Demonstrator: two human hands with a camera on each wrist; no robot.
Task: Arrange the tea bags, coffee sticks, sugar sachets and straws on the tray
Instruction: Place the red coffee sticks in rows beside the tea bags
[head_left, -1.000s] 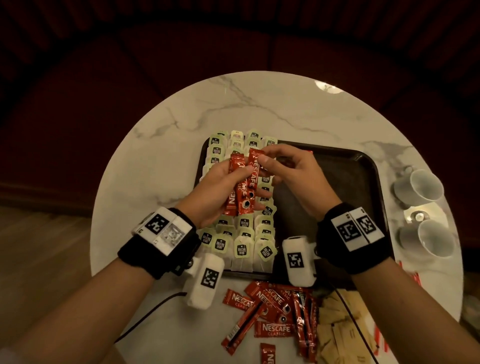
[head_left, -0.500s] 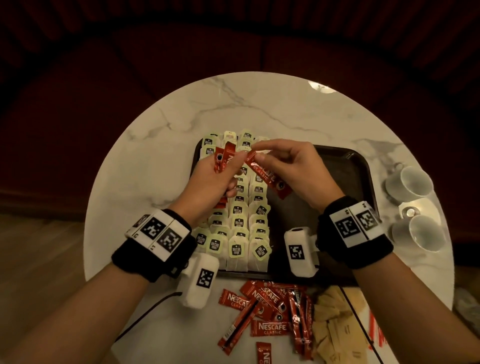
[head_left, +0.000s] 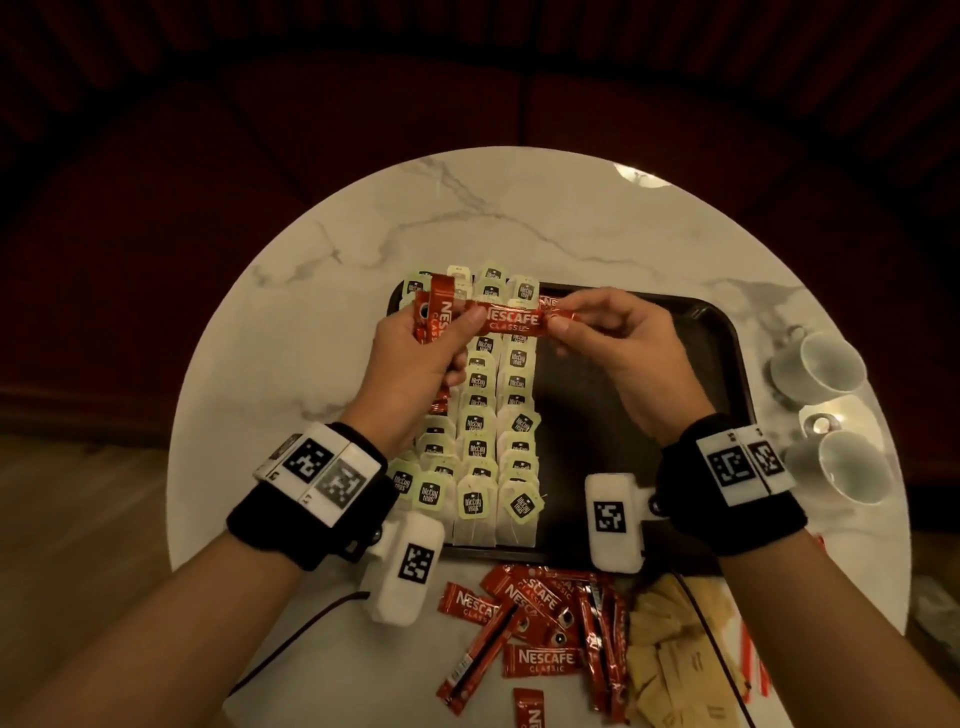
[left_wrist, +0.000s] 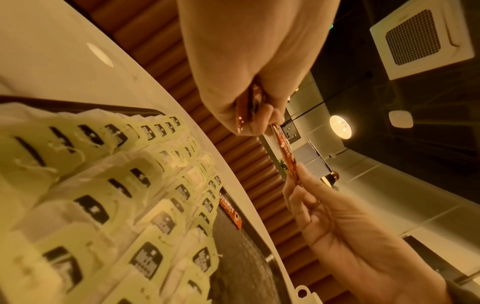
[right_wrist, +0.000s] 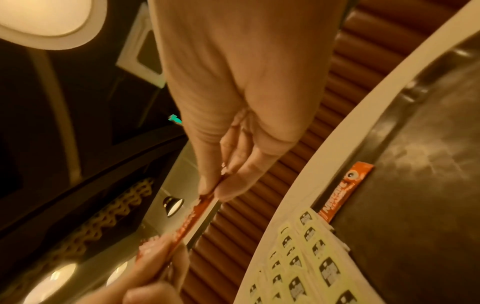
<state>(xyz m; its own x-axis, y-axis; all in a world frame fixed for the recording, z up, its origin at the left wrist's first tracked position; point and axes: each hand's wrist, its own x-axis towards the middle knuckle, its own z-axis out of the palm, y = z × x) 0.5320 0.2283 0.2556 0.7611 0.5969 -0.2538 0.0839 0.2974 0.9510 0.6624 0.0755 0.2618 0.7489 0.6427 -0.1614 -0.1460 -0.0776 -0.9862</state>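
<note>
Currently right hand pinches one coffee stick from left hand's clenched bundle; risk: bundle slips onto tea bags along tray's left edge, scattering rows.

Hidden and cut-off bits

The left hand covers most of its sticks; sachets and straws at the table's near edge run out of frame.
</note>
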